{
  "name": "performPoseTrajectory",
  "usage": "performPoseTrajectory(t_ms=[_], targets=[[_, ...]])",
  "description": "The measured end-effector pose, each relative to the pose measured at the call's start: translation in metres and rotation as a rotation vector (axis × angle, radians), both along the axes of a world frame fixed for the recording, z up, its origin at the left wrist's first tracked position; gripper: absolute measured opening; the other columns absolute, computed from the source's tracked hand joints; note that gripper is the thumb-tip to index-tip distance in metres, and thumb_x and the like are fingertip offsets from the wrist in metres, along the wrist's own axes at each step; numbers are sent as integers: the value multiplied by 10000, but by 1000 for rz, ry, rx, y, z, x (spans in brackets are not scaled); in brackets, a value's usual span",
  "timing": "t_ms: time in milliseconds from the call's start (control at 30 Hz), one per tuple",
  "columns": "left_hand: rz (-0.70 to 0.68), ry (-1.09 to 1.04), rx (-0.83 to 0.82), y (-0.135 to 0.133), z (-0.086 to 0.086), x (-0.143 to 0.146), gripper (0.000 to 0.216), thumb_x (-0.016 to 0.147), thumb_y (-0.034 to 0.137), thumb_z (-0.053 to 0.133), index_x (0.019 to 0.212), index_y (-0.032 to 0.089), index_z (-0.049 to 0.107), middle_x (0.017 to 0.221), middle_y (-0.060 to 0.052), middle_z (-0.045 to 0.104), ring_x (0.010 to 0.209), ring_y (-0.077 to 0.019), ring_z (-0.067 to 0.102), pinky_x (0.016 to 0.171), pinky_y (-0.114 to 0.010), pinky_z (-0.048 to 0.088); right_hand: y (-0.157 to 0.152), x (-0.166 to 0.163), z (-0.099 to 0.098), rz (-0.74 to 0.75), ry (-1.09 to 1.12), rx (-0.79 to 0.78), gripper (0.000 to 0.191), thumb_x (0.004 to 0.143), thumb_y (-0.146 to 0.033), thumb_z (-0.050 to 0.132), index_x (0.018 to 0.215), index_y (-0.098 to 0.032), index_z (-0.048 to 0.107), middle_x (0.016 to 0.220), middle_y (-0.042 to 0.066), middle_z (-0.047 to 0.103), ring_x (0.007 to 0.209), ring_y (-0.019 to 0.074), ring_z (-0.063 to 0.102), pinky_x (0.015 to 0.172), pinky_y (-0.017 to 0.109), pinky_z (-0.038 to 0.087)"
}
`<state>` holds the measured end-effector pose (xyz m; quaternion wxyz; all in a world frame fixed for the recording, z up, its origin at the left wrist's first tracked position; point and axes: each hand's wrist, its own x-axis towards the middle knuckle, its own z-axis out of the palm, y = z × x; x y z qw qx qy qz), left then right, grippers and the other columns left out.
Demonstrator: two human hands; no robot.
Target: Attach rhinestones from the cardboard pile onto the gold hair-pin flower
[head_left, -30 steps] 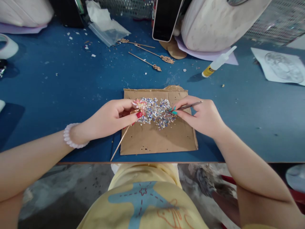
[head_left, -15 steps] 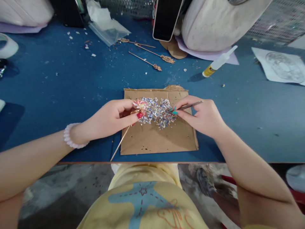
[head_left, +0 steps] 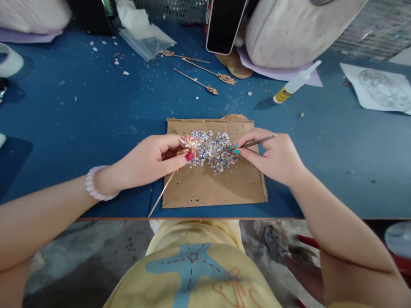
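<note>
My left hand (head_left: 160, 159) is closed on a gold hairpin (head_left: 162, 193) whose long stem slants down toward the table's front edge. A pink, petal-like decoration (head_left: 190, 143) sits at the hairpin's head, beside the thumb. In my right hand (head_left: 268, 154), thumb and fingers pinch a thin dark tool like tweezers (head_left: 257, 141), its tip down among a heap of small shiny rhinestones (head_left: 215, 150). The heap lies on a brown cardboard sheet (head_left: 212, 188). Where the tool's tip meets the stones, I cannot make out whether it grips one.
Several gold hairpins (head_left: 195, 81) lie farther back near a clear plastic bag (head_left: 144, 40). A phone (head_left: 224, 28) leans at the back. A glue bottle (head_left: 293, 85) stands tilted at right, near a printed paper (head_left: 377, 87). A tape roll (head_left: 11, 62) is at far left.
Hardly anything differs. The tool in my right hand has shifted very slightly, its tip still in the rhinestones; my left hand keeps its hold on the hairpin.
</note>
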<state>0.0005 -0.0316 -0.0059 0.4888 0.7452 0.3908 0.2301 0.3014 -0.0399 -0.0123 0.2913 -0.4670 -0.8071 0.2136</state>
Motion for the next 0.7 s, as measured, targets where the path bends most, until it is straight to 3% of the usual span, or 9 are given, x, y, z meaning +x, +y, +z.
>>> performPoseTrajectory(t_ms=[200, 467, 700], targets=[[-47, -6, -156, -7, 0, 0, 181, 927, 272, 625, 1046, 195, 737, 640, 92, 584, 432, -49, 534, 429, -149, 442, -10, -6, 3, 42, 150, 123, 69, 928, -183, 711, 904, -241, 740, 884, -1, 826, 818, 181, 806, 761, 317, 635], [-81, -13, -325, -22, 6, 7, 68, 938, 266, 632, 922, 202, 649, 579, 103, 554, 407, -48, 555, 427, -134, 450, -31, -26, 8, 210, 477, 265, 168, 957, -78, 694, 987, -241, 713, 908, 21, 825, 851, 156, 802, 777, 301, 648], [-136, -18, -352, -26, 4, 7, 102, 967, 292, 631, 905, 211, 631, 586, 96, 557, 434, -62, 590, 432, -132, 465, -37, -32, 13, 316, 371, 367, 203, 953, -40, 669, 964, -238, 711, 929, 46, 836, 830, 178, 804, 805, 359, 678]])
